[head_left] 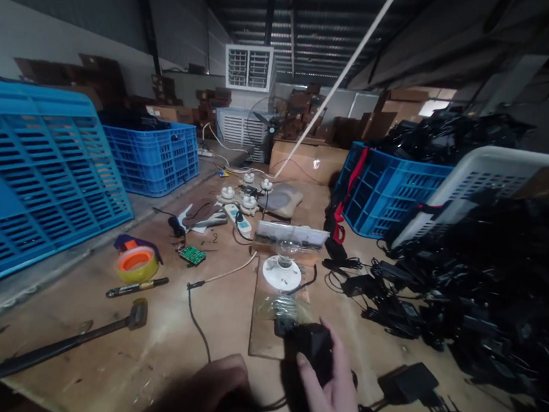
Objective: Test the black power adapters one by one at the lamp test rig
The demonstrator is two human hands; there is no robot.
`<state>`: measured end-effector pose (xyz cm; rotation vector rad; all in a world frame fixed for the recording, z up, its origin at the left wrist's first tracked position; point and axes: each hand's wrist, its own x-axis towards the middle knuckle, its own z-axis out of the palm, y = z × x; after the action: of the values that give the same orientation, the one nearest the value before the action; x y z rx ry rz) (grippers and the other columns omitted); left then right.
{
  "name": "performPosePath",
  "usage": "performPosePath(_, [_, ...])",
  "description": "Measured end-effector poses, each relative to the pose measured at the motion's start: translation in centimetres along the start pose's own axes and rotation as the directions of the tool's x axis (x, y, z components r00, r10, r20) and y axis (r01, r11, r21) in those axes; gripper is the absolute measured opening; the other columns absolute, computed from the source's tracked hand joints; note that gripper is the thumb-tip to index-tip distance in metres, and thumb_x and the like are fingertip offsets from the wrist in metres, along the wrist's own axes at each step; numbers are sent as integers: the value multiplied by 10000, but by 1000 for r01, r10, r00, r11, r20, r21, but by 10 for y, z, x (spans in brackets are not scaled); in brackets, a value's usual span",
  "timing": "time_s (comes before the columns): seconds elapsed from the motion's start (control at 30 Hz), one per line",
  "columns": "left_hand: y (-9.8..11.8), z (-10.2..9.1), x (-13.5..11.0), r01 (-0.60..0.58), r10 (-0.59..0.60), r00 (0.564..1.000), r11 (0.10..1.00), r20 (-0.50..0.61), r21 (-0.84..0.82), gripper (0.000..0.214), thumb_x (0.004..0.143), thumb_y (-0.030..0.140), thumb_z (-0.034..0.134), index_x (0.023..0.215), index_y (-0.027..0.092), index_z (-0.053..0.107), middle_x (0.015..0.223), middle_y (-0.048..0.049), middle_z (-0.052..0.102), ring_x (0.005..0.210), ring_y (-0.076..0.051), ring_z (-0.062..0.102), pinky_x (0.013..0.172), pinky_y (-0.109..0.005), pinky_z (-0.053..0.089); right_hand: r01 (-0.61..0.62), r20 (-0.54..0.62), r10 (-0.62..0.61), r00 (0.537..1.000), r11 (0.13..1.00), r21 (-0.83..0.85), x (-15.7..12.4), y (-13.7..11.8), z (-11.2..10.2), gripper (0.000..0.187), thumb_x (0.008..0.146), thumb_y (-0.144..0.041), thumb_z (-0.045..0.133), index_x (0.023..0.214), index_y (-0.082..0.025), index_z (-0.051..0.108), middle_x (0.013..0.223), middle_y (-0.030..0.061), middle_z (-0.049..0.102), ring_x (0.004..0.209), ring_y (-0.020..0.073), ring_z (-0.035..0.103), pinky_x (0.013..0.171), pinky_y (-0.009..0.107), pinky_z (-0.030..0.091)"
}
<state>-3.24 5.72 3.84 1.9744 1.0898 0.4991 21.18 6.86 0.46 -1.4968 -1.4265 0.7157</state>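
Observation:
My right hand (333,399) is low in the view, its fingers wrapped round a black power adapter (312,346) held just above the wooden table (154,350). My left hand (210,397) lies dark at the bottom edge, near a thin black cable (197,325); its fingers do not show. Just beyond the adapter stands a clear bulb in a white round lamp holder (281,273).
A hammer (72,342), a pen, an orange tape roll (137,263) and a green circuit board (193,254) lie to the left. Blue crates (39,177) line the left side. A white power strip (237,218) sits further back. A heap of black adapters (489,298) fills the right.

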Motion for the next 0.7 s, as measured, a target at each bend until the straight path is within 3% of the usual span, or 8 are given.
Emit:
performPosePath(0.1, [-15,7,4,-3,6,995,999,-95,33,271,899,92,598,1025,304,711,985,28,710,944,-169,659,834,-227,505,24,-49,-24,998,1000,8,-1,-3,14,602,966,-458,519,1476,-198,332,1452,175,463,1365,331,465,1037,444,510])
performPosePath(0.2, [-34,22,2,5,21,983,990,-182,142,260,926,169,635,1122,328,696,1054,10,725,1027,-203,666,914,-273,523,-3,-92,9,996,998,66,1,-5,23,590,945,-470,551,1444,-187,413,1355,159,530,1227,315,572,807,361,594])
performPosePath(0.33, [-48,35,-5,-13,64,957,984,-284,179,182,989,281,603,1145,349,665,1135,11,715,1060,-193,677,942,-277,557,52,-229,-40,973,998,47,4,-7,26,612,917,-495,598,1429,-190,454,1323,143,564,1193,309,590,926,409,556])
performPosePath(0.43, [-44,35,-6,-18,102,932,972,-348,236,205,1000,297,590,1186,365,644,1114,26,730,1022,-180,702,915,-268,580,21,-216,-13,976,999,35,6,-12,28,617,900,-507,586,1403,-167,477,1252,146,618,1094,311,642,927,439,550])
performPosePath(0.57, [-37,33,-5,-14,150,921,935,-359,355,133,992,300,592,1091,330,675,972,24,757,867,-170,731,773,-227,594,-34,-194,44,980,998,54,6,-19,33,656,892,-534,553,1409,-147,437,1118,121,697,971,292,696,862,407,565])
performPosePath(0.7, [-41,43,-1,-41,311,844,850,-436,526,127,1005,357,561,1025,303,675,872,9,755,744,-179,724,665,-245,577,-42,-196,55,979,997,70,5,-20,34,692,885,-588,554,1409,-152,435,1128,129,702,943,289,703,842,391,559])
